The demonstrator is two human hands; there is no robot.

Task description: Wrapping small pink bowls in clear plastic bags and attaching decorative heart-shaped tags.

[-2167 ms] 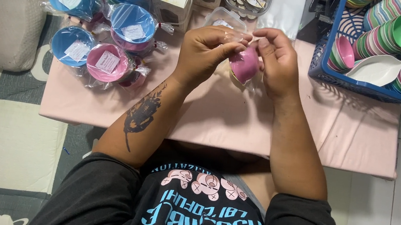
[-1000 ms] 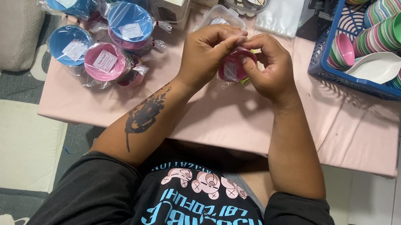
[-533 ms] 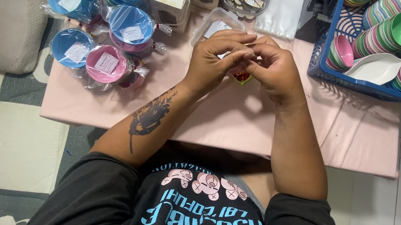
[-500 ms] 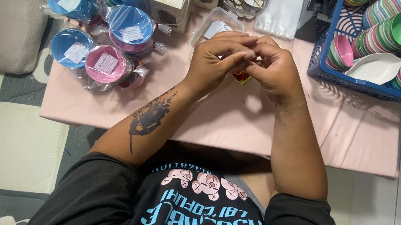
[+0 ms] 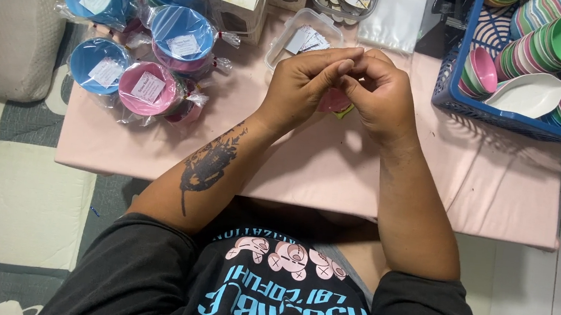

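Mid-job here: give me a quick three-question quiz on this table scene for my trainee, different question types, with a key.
1. True or false: the left hand and the right hand are closed together over a small pink bowl.
2. Which holds the stacked loose bowls? A) the blue basket at the right B) the clear plastic tub C) the grey cushion
3. Fill in: the wrapped bowls lie on the table's ____ side.

Key: 1 true; 2 A; 3 left.
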